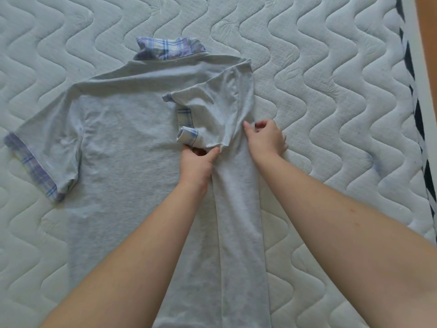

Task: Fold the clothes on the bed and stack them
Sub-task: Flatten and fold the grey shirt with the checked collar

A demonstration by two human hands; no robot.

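Note:
A light grey polo shirt [123, 138] with a plaid collar [169, 48] lies face down on the white quilted mattress [331, 67]. Its right side is folded inward as a long strip, and the right sleeve [212, 110] lies turned over onto the back. My left hand [197, 162] pinches the lower edge of that folded sleeve. My right hand [267, 136] rests at the strip's outer edge, its thumb and fingers curled onto the fabric. The left sleeve [42, 157], with a plaid cuff, lies spread flat at the left.
The mattress edge [416, 114] with dark trim runs down the right side. An orange-brown surface [428, 31] shows beyond it at the top right. No other clothes are in view.

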